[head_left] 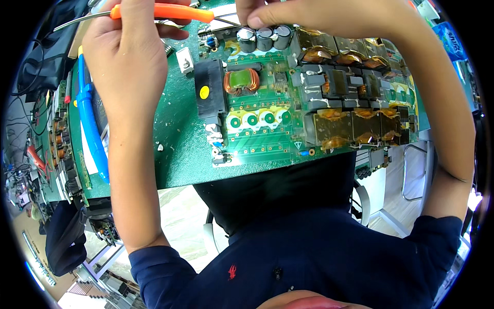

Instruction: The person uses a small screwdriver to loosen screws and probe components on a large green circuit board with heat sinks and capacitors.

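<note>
My left hand (127, 59) is closed around an orange-handled pick (182, 12) with metal at both ends. One end curves out to the left; the straight end slants down right to the black round capacitors (265, 39) at the board's far side. Close to that tip, my right hand (293, 16) has thumb and fingers bent together at the top edge; what they grip, if anything, is hidden. Beneath both hands lies a large green circuit board (262, 139), carrying a copper-wound coil (241, 81) and several taped yellow-brown transformers (332, 129).
The board rests on a green table mat (177, 149). A white block-shaped part (184, 61) sits left of it, and a blue tube (91, 123) lies farther left. More circuit boards (62, 149) stand at the left edge. A blue packet (449, 41) is at far right.
</note>
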Motion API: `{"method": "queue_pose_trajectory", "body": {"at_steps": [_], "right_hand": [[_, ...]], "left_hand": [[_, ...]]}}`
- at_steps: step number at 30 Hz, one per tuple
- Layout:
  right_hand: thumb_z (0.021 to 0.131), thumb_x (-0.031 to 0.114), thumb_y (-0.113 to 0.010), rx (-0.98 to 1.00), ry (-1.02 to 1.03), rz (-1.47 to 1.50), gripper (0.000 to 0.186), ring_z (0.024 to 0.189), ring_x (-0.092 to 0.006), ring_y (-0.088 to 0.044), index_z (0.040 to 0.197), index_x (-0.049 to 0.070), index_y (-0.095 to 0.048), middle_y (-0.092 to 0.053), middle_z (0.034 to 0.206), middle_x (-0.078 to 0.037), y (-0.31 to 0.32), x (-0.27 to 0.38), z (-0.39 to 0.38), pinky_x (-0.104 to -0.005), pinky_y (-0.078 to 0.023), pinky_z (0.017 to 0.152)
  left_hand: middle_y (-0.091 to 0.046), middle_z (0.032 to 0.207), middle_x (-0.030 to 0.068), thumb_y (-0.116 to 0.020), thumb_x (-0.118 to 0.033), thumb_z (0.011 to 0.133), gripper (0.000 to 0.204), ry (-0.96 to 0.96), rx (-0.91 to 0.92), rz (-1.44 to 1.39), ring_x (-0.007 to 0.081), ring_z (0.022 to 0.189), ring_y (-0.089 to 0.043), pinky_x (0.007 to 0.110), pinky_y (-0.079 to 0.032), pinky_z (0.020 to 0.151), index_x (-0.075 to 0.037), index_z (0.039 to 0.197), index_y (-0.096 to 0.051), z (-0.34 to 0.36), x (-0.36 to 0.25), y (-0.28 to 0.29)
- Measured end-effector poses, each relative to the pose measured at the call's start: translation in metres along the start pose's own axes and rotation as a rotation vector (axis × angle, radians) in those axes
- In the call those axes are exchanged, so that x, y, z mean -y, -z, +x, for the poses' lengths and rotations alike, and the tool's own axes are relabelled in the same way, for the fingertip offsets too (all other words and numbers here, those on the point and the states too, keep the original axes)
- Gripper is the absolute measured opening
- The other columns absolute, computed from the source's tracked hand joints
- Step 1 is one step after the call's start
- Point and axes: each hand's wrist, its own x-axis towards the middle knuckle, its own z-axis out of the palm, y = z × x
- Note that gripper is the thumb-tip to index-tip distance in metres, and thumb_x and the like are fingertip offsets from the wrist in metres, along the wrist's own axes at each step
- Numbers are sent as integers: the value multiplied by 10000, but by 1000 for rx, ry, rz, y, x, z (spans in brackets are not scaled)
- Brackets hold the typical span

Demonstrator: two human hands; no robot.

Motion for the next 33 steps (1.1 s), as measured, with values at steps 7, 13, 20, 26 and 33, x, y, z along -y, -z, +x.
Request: {"method": "queue_pose_trajectory", "body": {"at_steps": [7,13,20,26,33], "right_hand": [[919,133,-722,242,-370,-128,151,801,-205,-675,960,-12,-734,-712,878,-116,7,32,28,-338,-537,749],[897,148,-740,5,-484,-157,143,746,-211,-679,927,8,-741,-706,803,-92,-3,52,34,-347,-540,706],[876,132,-736,107,-207,-220,132,721,-225,-675,898,2,-741,-695,769,-97,-7,26,19,-352,-539,694],[857,118,-732,128,-92,-263,123,700,-237,-672,874,-4,-741,-685,740,-102,-4,13,17,-357,-539,685],[836,101,-727,107,4,-399,112,675,-251,-668,845,-10,-741,-674,706,-107,-7,9,14,-361,-538,673]], "left_hand": [[-728,1008,155,-455,-176,1103,222,-132,-4,-161,180,841,-714,296,-596,774,2,1195,-550,-12,-16,-22],[-725,995,172,-435,-152,1104,188,-23,-122,-280,183,811,-738,300,-624,748,-16,1212,-507,-9,-23,-33],[-730,1000,189,-417,-120,1084,223,-15,-52,-346,227,858,-735,331,-610,765,22,1071,-588,-5,-15,-10],[-725,990,188,-401,-110,1060,249,-94,13,-253,236,862,-721,343,-597,763,31,1017,-601,-2,20,25],[-695,880,165,-374,-49,997,196,-132,147,-292,208,730,-683,319,-582,684,-4,945,-558,2,-5,5]]}}
